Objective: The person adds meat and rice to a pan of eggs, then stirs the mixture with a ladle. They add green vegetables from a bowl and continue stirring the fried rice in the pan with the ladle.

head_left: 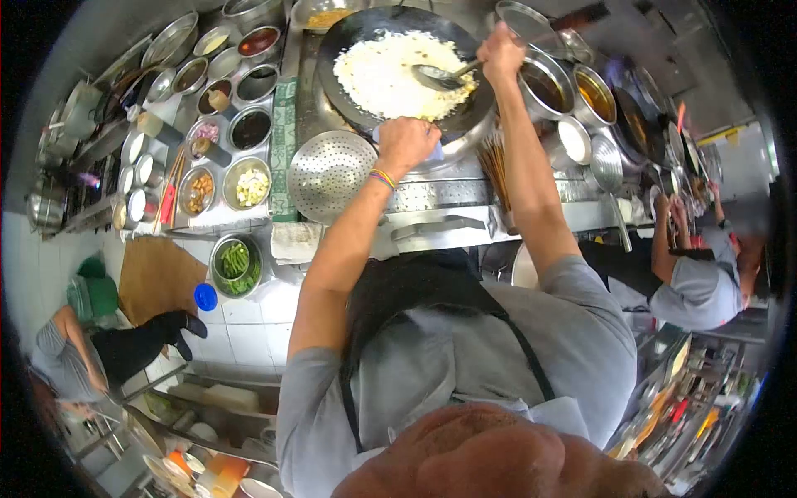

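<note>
A large black wok (336, 79) sits on the stove with a wide layer of pale fried rice (382, 75) in it. My right hand (502, 56) is closed around the handle of a metal ladle (436, 77), whose bowl rests in the rice. My left hand (405, 143), with colored bands at the wrist, is closed on a folded cloth (437, 149) at the wok's near rim. The cloth and my fingers hide that part of the rim. A round perforated strainer (332, 176) lies just left of my left hand.
Sauce and ingredient bowls (251, 129) crowd the left counter. Pots of dark liquid (545, 85) stand right of the wok, near a bamboo brush (496, 170) and a skimmer (606, 166). A pot of green vegetables (235, 264) is lower left. Other people (697, 286) work at both sides.
</note>
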Available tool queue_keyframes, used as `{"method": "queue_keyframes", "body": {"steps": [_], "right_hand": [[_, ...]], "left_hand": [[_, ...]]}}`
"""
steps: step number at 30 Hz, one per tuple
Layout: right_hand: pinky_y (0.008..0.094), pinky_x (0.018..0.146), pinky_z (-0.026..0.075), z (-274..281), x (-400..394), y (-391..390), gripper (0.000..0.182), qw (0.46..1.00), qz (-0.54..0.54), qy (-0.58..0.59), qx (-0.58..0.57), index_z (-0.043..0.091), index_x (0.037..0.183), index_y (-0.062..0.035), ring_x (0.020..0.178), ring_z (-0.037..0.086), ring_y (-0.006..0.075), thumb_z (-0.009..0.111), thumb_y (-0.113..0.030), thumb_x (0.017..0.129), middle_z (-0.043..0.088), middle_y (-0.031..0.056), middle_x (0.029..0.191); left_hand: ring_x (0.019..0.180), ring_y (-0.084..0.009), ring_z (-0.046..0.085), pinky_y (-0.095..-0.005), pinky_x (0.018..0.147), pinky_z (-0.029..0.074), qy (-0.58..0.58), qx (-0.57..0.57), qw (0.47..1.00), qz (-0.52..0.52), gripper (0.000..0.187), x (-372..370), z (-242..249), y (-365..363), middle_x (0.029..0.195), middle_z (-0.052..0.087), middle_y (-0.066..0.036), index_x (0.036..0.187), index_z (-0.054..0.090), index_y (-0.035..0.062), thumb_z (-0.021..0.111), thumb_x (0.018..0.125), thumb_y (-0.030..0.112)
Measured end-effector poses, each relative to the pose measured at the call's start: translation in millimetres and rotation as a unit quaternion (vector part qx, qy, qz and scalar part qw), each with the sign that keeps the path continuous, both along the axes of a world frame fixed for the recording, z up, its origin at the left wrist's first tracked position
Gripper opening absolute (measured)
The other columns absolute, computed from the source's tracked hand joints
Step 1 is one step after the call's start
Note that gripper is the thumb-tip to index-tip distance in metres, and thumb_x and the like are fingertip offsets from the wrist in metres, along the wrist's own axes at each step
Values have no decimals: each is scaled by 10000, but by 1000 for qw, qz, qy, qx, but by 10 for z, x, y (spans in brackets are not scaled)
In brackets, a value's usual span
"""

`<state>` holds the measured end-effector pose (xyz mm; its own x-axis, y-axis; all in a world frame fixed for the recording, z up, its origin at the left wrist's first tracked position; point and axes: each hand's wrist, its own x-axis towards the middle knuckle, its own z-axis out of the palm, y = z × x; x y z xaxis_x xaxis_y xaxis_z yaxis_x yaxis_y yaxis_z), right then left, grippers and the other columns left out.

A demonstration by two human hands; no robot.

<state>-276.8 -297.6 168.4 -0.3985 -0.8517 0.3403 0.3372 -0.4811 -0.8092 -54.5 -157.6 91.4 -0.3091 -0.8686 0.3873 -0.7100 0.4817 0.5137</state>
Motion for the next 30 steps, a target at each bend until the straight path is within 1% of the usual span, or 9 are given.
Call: {"method": "queue_keyframes", "body": {"steps": [4, 8, 13, 14, 16, 20, 24, 28, 30], "right_hand": [[308, 364, 232, 509, 397, 718, 365, 999, 45, 10, 22, 437, 744, -128, 385, 294, 111, 664, -273, 991, 344, -24, 540], [288, 354, 229, 82, 965, 879, 394, 999, 27, 39, 10, 431, 722, -137, 379, 292, 91, 641, -307, 1008, 346, -45, 523], [270, 344, 251, 900, 1091, 1316, 373, 985, 129, 97, 65, 523, 689, -91, 372, 360, 69, 648, -249, 1002, 403, -48, 509], [278, 369, 297, 859, 1043, 1289, 434, 978, 91, 171, 75, 508, 694, -134, 388, 376, 88, 676, -414, 979, 410, -43, 508], [247, 343, 270, 850, 1142, 1322, 449, 987, 92, 130, 22, 443, 664, -169, 362, 343, 71, 674, -377, 987, 353, -73, 508], [269, 375, 289, 222, 1200, 1020, 449, 907, -217, 357, 46, 468, 651, -148, 391, 386, 76, 620, -347, 1024, 411, -54, 511], [252, 389, 281, 422, 1145, 1313, 458, 969, -3, 244, -50, 447, 638, -131, 419, 350, 48, 593, -294, 1040, 393, -64, 523], [276, 386, 293, 728, 1255, 1510, 459, 960, -86, 259, 58, 475, 645, -141, 402, 399, 79, 602, -354, 1032, 425, -44, 511], [274, 374, 295, 776, 1277, 1438, 457, 980, -7, 186, 75, 477, 647, -141, 397, 403, 85, 594, -353, 1035, 428, -41, 508]], "left_hand": [[646, -394, 694, -492, 652, 571, -10, -20, 1000, -6, 326, -23, -11, -16, 704, 702, -189, 704, 764, 112, 599, 869, 338], [678, -438, 686, -520, 655, 568, -24, 0, 1000, 10, 338, 4, -53, 59, 704, 680, -229, 725, 766, 96, 598, 880, 345], [620, -400, 687, -495, 625, 570, 28, -14, 998, -56, 296, 325, 924, 745, 686, 688, -200, 703, 764, 96, 598, 844, 295], [619, -399, 686, -496, 621, 568, 25, -30, 998, -56, 298, 326, 1049, 699, 684, 688, -196, 703, 764, 99, 598, 844, 303], [616, -397, 685, -498, 615, 564, 22, -55, 997, -49, 304, 276, 1141, 516, 679, 688, -189, 703, 764, 104, 597, 843, 317], [588, -377, 670, -477, 584, 556, -15, -44, 999, -11, 379, 247, 293, 529, 650, 670, -188, 667, 735, 87, 577, 882, 355], [569, -358, 668, -470, 597, 558, -32, 50, 995, -85, 316, 513, -247, 928, 638, 675, -172, 643, 748, 122, 593, 841, 312], [594, -374, 682, -493, 576, 547, 9, -50, 996, -75, 342, 551, 746, 890, 634, 667, -192, 647, 751, 115, 589, 846, 342], [586, -380, 676, -487, 560, 542, 20, -80, 995, -53, 337, 500, 1149, 526, 638, 664, -198, 647, 745, 107, 580, 841, 329]]}}
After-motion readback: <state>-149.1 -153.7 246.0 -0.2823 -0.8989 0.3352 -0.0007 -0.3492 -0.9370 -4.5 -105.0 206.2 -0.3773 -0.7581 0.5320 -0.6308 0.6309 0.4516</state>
